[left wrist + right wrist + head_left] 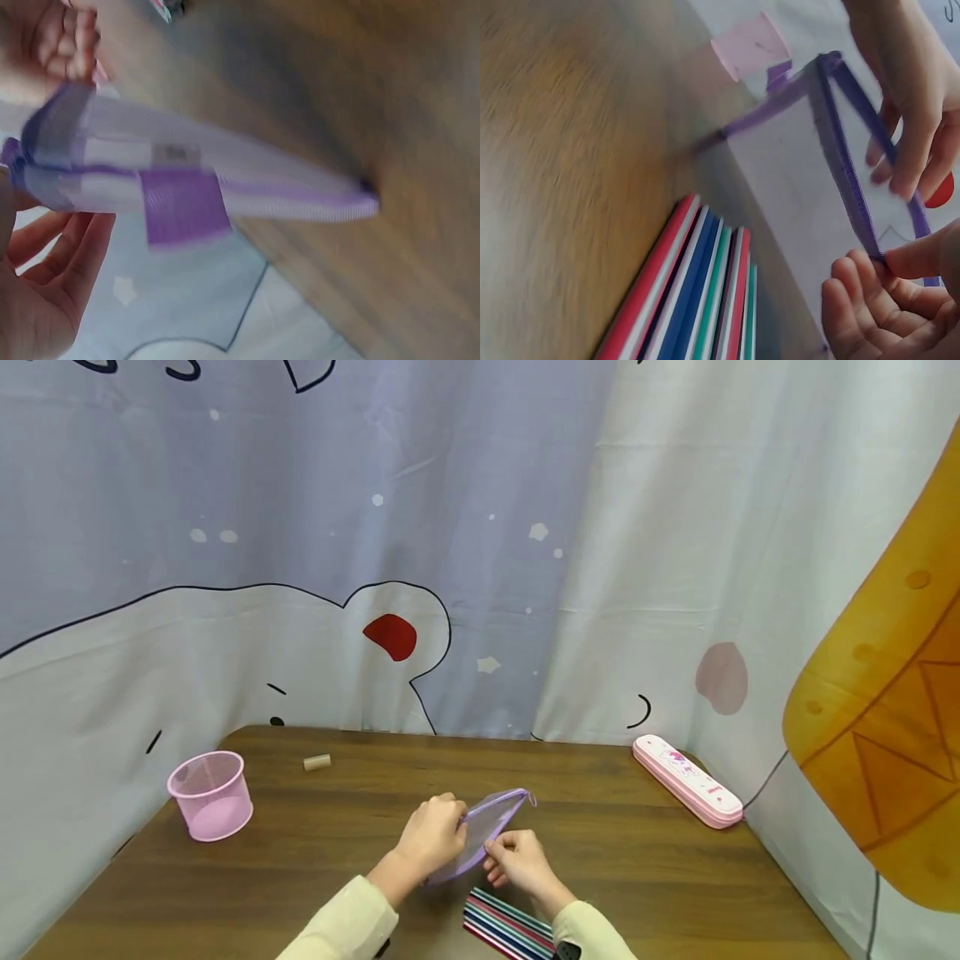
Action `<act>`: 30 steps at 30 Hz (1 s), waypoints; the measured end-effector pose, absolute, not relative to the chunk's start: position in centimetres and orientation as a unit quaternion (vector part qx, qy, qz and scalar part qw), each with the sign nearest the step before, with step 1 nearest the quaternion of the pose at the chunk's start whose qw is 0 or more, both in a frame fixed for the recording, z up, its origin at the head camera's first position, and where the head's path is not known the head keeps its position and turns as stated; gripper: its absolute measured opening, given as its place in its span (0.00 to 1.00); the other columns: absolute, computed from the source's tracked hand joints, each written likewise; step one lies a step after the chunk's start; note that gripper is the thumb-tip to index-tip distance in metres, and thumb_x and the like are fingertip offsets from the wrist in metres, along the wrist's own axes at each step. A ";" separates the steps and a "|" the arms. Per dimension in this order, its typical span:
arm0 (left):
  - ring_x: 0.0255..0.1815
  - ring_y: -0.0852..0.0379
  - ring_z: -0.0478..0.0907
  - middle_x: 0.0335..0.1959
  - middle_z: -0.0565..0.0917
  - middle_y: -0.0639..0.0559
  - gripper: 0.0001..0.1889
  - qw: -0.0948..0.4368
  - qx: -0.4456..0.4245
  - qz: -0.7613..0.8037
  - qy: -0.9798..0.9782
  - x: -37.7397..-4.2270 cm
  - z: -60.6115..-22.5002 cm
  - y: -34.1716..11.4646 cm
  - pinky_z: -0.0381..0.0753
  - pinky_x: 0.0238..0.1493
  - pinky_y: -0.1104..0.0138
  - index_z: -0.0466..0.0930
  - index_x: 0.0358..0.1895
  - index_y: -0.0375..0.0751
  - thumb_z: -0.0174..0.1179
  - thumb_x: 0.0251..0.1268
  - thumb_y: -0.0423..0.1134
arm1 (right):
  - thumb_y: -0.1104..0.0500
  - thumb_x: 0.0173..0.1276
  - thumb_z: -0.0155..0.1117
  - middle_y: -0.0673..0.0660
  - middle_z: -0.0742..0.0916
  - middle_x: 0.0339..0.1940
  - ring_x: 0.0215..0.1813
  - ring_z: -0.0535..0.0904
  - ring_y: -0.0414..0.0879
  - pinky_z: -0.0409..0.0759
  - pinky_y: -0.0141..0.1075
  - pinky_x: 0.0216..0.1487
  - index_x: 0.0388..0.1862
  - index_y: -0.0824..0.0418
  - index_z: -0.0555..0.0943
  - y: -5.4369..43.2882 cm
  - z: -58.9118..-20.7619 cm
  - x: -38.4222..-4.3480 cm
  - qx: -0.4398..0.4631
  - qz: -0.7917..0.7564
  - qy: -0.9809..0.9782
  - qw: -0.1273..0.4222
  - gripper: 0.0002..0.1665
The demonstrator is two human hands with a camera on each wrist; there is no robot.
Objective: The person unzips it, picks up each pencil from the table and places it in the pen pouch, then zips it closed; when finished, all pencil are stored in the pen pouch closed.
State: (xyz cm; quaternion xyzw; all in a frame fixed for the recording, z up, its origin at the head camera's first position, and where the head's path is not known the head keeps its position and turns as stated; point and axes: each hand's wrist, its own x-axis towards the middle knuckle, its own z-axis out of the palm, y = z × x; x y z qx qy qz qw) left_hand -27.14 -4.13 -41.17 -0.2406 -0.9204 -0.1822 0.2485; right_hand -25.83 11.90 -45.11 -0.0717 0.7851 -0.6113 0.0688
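A translucent mesh pouch with purple edging (489,827) is held up over the table between both hands, tilted. My left hand (435,833) grips its far edge from above. The right hand (519,865) pinches the near edge between thumb and fingertips. In the right wrist view the pouch's two purple rims (841,161) stand spread apart, joined at one end. A purple fabric tab (185,208) shows on its side in the left wrist view. Just below the right hand lies a row of long thin striped sticks (506,927) in red, blue, green and white, partly hidden by the sleeve.
A pink mesh cup (212,797) stands at the left of the wooden table (360,827). Behind it lies a small beige cylinder (317,762). A pink pencil case (686,779) rests at the back right, near the printed curtain (495,568).
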 end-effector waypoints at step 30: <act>0.23 0.62 0.73 0.20 0.83 0.53 0.04 0.121 -0.147 -0.365 -0.911 -29.6 -39.7 -6.4 0.71 0.26 0.71 0.85 0.23 0.40 0.61 0.46 0.33 | 0.64 0.49 0.62 0.38 0.68 0.06 0.13 0.54 0.28 0.56 0.21 0.13 0.05 0.55 0.74 19.9 -44.4 -19.3 -0.299 -0.143 0.944 -0.001 0.16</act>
